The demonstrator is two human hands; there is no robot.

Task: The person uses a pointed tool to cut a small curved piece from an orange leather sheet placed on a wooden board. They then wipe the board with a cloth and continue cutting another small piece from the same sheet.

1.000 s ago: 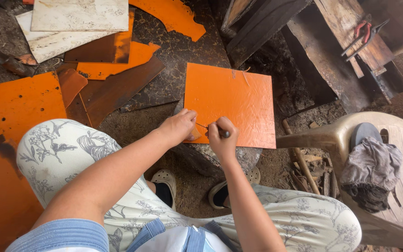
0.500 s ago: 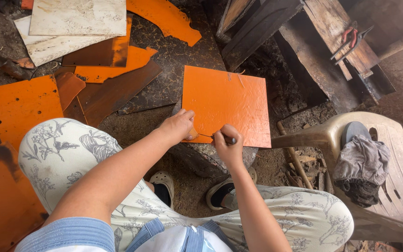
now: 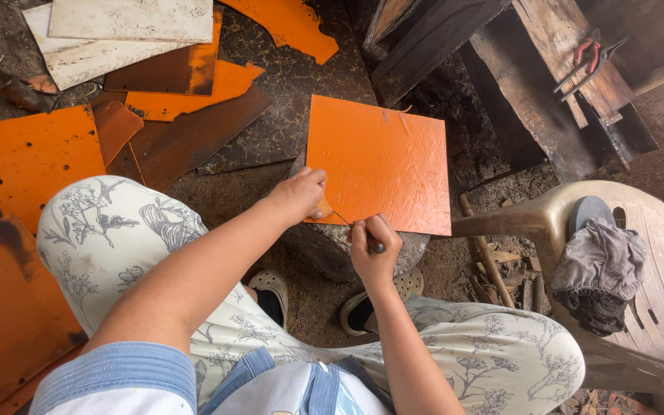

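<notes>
A square orange sheet (image 3: 382,161) lies on a stone block (image 3: 332,246) in front of my knees. My left hand (image 3: 300,194) presses on the sheet's near left corner, fingers bent over its edge. My right hand (image 3: 374,247) is closed around a thin dark-handled tool (image 3: 359,232) whose tip touches the sheet's near edge, close to my left fingers. A thin sliver of the orange sheet curls up between the two hands.
Orange, brown and whitish sheet pieces (image 3: 170,92) litter the ground at left and top. A beige plastic chair (image 3: 639,269) with a grey cloth (image 3: 597,273) stands at right. Dark wooden planks (image 3: 547,69) with red-handled pliers (image 3: 589,58) lie at top right.
The right hand with the tool has slid a little along the sheet's near edge. The view has shifted slightly; my left hand stays on the corner.
</notes>
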